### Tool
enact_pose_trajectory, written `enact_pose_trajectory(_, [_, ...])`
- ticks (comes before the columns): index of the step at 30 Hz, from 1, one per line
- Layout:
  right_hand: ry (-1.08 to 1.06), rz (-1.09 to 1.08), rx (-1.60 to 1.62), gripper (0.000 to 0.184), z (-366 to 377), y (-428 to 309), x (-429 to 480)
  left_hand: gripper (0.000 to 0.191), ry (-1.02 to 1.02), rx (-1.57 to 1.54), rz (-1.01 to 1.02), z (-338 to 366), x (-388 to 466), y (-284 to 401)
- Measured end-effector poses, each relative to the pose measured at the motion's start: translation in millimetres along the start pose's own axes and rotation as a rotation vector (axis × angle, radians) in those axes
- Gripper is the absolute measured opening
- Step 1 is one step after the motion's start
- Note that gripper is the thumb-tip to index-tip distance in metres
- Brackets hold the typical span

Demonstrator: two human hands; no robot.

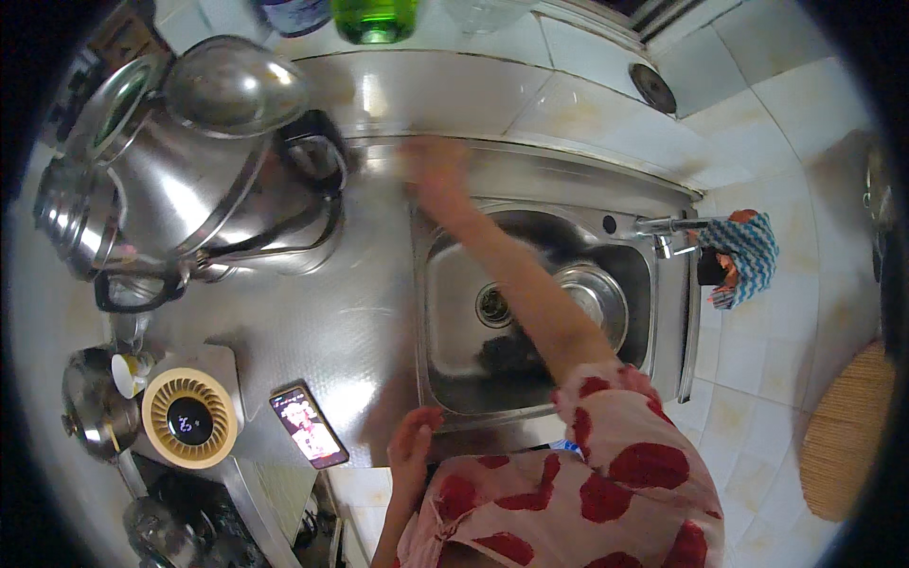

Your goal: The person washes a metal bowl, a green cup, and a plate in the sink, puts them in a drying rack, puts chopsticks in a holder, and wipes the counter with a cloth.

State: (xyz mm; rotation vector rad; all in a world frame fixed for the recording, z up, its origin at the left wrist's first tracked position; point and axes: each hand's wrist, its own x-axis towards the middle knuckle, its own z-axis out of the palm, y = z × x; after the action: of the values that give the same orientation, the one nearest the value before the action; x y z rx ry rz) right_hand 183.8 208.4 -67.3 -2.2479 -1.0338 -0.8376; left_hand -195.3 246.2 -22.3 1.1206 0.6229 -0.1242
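Observation:
My right hand [434, 169] is stretched across the stainless steel sink [454, 348] to the raised back edge of the steel counter [305, 341]. Motion blurs it, so its fingers and anything under them cannot be made out. My left hand [415, 434] hangs loosely bent at the counter's front edge, near the sink's front left corner, with nothing seen in it. In the basin lies a round metal dish [600, 302], partly behind my right forearm. The drain strainer [493, 305] shows left of that arm. No water is seen running from the tap [660, 227].
A large steel pot [177, 177] and other metal cookware crowd the left of the counter. A lit phone [309, 426] lies near the front edge, beside a round device with a display [189, 419]. A blue-and-white cloth [753, 255] hangs beyond the tap. Bottles [375, 18] line the back ledge.

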Motion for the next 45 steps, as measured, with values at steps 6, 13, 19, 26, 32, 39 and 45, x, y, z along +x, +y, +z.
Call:
enact_pose_trajectory(6, [-0.168,-0.219,0.113,0.016,15.7,45.3,8.5,0.026,-0.031,0.063,0.011,14.3,6.7,10.3])
enact_pose_trajectory(13, [0.337,0.801,-0.447,0.029,-169.0,249.4,-174.9,0.025,-0.104,0.024,-0.041,37.6,19.2,-5.9])
enact_pose_trajectory(19, [-0.534,1.145,-1.155,0.044,-129.2,235.6,-164.7,0.025,-0.183,0.089,-0.105,61.6,23.9,-11.8])
enact_pose_trajectory(26, [-0.138,0.490,-0.113,0.041,-114.1,128.8,-138.9,0.027,-0.207,0.098,-0.080,86.6,23.6,-5.5])
enact_pose_trajectory(32, [-0.114,0.088,-0.199,0.023,-172.5,184.3,-97.4,0.028,-0.190,0.140,-0.116,91.1,13.8,-12.3])
enact_pose_trajectory(39, [0.165,1.025,-0.263,0.028,-202.4,263.9,-153.7,0.028,-0.152,0.098,-0.108,86.3,6.3,-18.5])
enact_pose_trajectory(45, [-0.376,1.084,-0.788,0.023,-116.3,211.3,-150.4,0.029,-0.168,0.131,-0.096,81.7,4.6,-19.8])
